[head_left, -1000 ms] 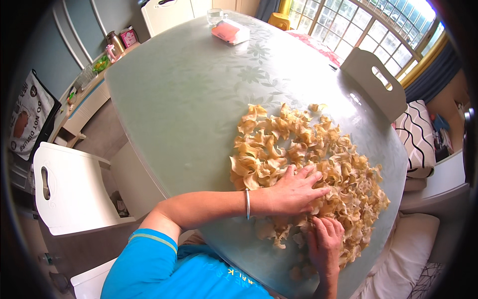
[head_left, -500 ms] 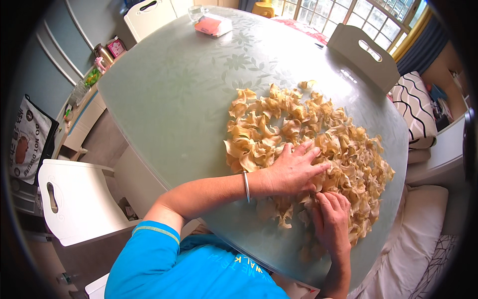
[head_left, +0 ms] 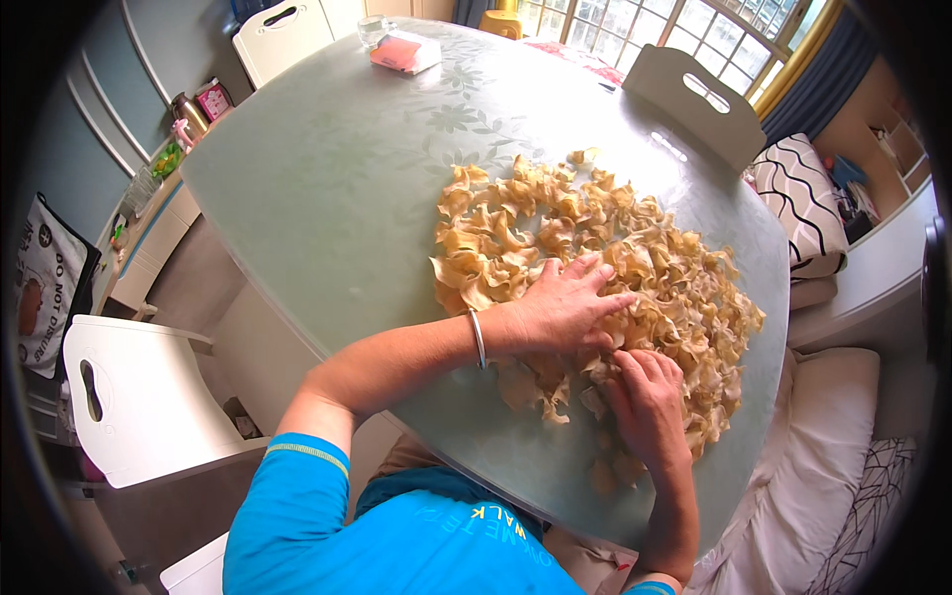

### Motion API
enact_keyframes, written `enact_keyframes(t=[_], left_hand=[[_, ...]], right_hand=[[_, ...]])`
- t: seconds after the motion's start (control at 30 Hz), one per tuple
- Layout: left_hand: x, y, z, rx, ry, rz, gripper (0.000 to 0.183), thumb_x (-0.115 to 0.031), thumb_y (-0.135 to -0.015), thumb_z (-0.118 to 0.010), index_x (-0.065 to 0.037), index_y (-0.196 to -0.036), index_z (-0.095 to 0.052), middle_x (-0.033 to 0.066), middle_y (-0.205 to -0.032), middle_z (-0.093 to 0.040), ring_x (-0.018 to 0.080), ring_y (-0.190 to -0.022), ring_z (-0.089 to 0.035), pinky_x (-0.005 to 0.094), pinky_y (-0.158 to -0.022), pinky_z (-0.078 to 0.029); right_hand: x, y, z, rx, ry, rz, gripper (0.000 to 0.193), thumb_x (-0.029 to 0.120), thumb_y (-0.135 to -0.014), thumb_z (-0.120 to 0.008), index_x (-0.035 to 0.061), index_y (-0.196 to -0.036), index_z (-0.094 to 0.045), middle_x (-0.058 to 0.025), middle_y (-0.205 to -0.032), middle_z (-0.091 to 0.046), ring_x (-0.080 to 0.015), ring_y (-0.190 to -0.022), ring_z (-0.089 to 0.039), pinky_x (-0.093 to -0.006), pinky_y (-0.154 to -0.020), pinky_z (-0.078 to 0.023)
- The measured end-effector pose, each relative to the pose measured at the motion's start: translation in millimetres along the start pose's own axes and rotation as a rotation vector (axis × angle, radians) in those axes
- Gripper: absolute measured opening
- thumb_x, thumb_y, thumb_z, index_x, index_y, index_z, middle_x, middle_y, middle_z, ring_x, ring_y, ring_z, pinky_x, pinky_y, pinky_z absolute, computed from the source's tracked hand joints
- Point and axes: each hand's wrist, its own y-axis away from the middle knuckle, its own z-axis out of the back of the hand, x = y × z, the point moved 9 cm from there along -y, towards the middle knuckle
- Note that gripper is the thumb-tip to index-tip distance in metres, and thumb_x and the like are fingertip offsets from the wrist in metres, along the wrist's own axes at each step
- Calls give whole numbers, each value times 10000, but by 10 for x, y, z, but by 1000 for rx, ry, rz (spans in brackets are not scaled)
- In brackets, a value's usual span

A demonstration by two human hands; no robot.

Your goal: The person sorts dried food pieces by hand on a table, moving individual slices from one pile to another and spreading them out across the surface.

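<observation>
Many curled, tan dried slices (head_left: 684,288) lie in a wide, loose layer on the frosted glass table (head_left: 317,198). My left hand (head_left: 567,305), with a silver bangle at the wrist, rests palm down on the near left part of the layer, its fingers spread. Just below it, my right hand (head_left: 647,402) is closed, fingers bent and tips together among the slices beside the left thumb. What those fingertips hold, if anything, is hidden. A few slices (head_left: 545,392) lie near the table's front edge under my left wrist.
At the table's far end are a red-and-white packet (head_left: 405,54) and a clear glass (head_left: 373,30). White chairs stand at the left (head_left: 149,402), far left (head_left: 285,45) and far right (head_left: 694,104). A pale cushioned seat (head_left: 818,426) runs along the right.
The whole view has shifted slightly, so the table and slices sit further left and higher. Both hands keep nearly the same place on the slices.
</observation>
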Motion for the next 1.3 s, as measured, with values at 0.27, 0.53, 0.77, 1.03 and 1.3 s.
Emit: enact_keyframes(t=[0.27, 0.53, 0.77, 1.03, 1.3], left_hand=[[51, -72, 231, -34, 82, -98, 497, -378, -935, -602, -210, -1397, -529, 147, -1334, -544, 348, -1223, -532, 517, -969, -437], [547, 466, 621, -92, -98, 153, 525, -450, -937, -592, -205, -1397, -530, 150, -1408, -484, 361, -1333, -414, 589, -1030, -338], [818, 1034, 322, -135, -103, 344, 684, -647, -930, -471, -211, -1457, -464, 190, -1514, -347, 413, -1420, -261, 629, -1086, -256], [405, 942, 120, -85, -54, 282, 802, -720, -904, -424, -154, -1472, -429, 166, -1543, -315, 395, -1430, -245, 676, -1041, -250], [264, 1076, 175, -163, -121, 284, 726, -651, -919, -467, -155, -1449, -453, 161, -1531, -333, 388, -1427, -260, 684, -1057, -215]], right_hand=[[240, 25, -86, -61, 50, 97, 426, 214, -774, -754, 106, -1171, -645, -133, -1248, -582, -319, -1230, -504, -498, -1052, -347], [323, 50, -219, 63, 186, 93, 455, 295, -798, -738, 179, -1224, -629, -98, -1362, -536, -297, -1287, -464, -553, -1112, -261], [-12, 30, -150, 46, 221, -21, 520, 293, -794, -743, 176, -1280, -598, -123, -1405, -497, -310, -1339, -411, -546, -1135, -236], [-88, -2, -119, -14, 265, -77, 553, 296, -794, -747, 152, -1301, -582, -128, -1372, -518, -318, -1319, -430, -541, -1123, -249], [565, -249, -276, 66, 21, 186, 641, 416, -798, -733, 187, -1360, -528, -156, -1410, -475, -343, -1351, -398, -533, -1101, -256]])
